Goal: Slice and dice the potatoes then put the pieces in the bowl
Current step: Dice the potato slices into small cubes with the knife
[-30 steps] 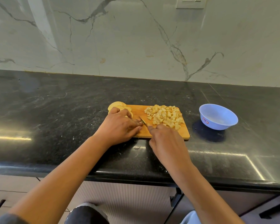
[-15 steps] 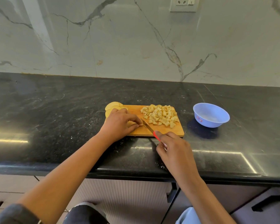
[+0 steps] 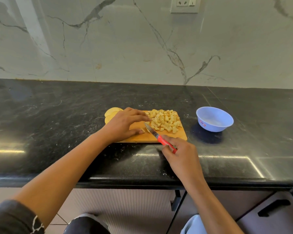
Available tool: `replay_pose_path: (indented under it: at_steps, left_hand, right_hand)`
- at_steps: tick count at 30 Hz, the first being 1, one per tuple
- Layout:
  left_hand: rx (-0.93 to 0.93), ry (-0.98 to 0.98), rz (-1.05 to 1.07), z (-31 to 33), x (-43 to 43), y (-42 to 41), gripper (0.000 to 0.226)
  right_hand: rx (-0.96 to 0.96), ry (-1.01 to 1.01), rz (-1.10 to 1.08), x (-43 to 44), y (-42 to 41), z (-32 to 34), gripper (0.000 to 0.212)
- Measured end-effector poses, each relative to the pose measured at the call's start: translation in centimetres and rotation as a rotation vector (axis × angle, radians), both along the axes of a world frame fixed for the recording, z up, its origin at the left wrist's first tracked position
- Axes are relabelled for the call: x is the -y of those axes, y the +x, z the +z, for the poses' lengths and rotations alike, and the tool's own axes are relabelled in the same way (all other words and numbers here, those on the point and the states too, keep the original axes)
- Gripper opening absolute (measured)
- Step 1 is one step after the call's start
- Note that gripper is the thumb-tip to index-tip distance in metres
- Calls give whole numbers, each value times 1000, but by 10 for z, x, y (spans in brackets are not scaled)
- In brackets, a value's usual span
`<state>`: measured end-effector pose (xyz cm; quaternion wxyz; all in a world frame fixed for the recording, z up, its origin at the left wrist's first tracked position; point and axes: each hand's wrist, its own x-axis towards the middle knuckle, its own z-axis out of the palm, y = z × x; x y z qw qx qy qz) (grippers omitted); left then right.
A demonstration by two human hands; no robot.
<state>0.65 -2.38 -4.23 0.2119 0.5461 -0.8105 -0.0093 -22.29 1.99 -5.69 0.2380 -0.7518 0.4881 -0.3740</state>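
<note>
A wooden cutting board lies on the black counter. A heap of diced potato covers its right half. Round potato slices overlap the board's left edge. My left hand lies on the board with fingers stretched toward the heap, its thumb tip by a small potato piece. My right hand, in front of the board, grips the red handle of a knife; the blade points up-left over the board. A light blue bowl stands to the right of the board and looks empty.
The black stone counter runs left and right, with its front edge close to me. A marble wall rises behind, with a socket at the top. Cabinet fronts with dark handles are below.
My right hand has drawn back off the board toward me, so the red knife handle shows. My left hand's fingers have straightened and reached right toward the diced heap.
</note>
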Motion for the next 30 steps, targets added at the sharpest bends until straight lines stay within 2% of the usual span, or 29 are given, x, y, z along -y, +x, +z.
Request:
replay_pose_path:
  at_steps: [3,7,11,15,18,21,26,30]
  left_hand:
    - [-14,135,-60,7,6,0,35]
    - [81,227,-119,16,13,1,26]
    - [149,248,-149,22,18,1,24]
    - [73,243,-138,18,19,2,24]
    - [-23,211,-143,13,17,4,26]
    - [-42,139,-132,6,13,5,27]
    - [-87,-23,-88,-8,4,-1,19]
    - [-93,-103,29,-12,-6,-7,15]
  right_hand:
    - [58,68,11,-2,-4,2,33]
    - [51,111,30,-2,-7,2,33]
    - [49,101,32,-4,-12,-1,32]
    - [37,118,44,-4,-24,-3,34]
    - [70,158,31,-1,-36,-4,35]
    - [111,158,21,0,-42,-4,33]
    - [132,91,26,-6,-42,-6,34]
    - [102,1,-12,-11,-43,-7,38]
